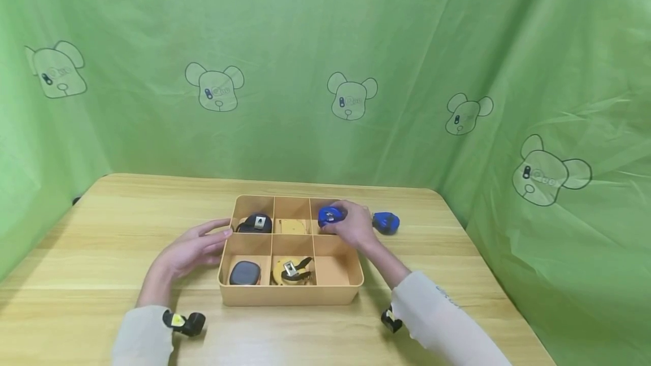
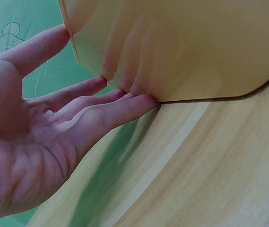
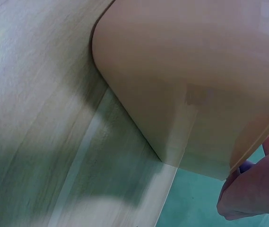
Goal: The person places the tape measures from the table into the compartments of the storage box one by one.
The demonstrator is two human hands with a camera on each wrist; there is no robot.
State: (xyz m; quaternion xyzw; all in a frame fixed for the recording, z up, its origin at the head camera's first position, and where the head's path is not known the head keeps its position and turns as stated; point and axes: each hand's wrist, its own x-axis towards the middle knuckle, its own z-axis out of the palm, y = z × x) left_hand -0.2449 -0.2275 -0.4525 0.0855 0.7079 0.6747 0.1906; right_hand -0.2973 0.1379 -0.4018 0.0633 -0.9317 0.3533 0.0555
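Observation:
A tan divided box (image 1: 290, 295) stands on the table, with two rows of three compartments. My right hand (image 1: 356, 225) reaches over its right wall and holds a blue tape measure (image 1: 329, 216) in the back right compartment. In the right wrist view that hand (image 3: 255, 189) shows only partly, past the box's rim. My left hand (image 1: 198, 248) rests its nearly straight fingertips against the box's left wall; in the left wrist view the thumb touches the rim and the other fingers touch the wall's side (image 2: 195, 52). Another blue tape measure (image 1: 386, 223) lies on the table beyond the right hand.
A black tape measure (image 1: 256, 223) sits back left in the box, a yellow one (image 1: 292, 226) back middle. In front are a dark grey rounded one (image 1: 245, 273) and a yellow-and-black one (image 1: 291, 271). Green curtains (image 1: 285, 146) hang behind and beside the wooden table (image 1: 152, 208).

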